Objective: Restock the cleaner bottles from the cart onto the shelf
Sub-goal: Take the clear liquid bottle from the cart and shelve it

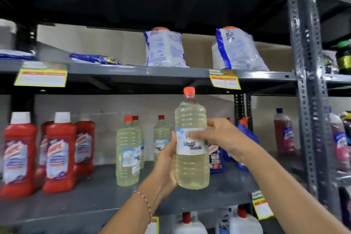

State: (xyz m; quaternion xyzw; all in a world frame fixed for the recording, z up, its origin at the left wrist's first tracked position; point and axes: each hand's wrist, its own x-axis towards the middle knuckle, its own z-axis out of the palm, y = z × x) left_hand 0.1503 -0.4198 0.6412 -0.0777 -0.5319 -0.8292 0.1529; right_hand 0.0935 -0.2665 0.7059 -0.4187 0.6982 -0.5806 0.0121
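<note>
Above the middle shelf, right of the stocked bleach row, we hold a bottle upright. Full of liquid, it likely feels heavy, its smooth ribbed plastic slippery, so the labelled waist seems the best hold. Our left hand wraps it low; our right hand curls around the label.

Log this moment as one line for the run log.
step: shelving | held: bleach bottle, upright, both hands | left hand: low grip | right hand: on label | target: shelf | nearby: bleach bottles
</note>
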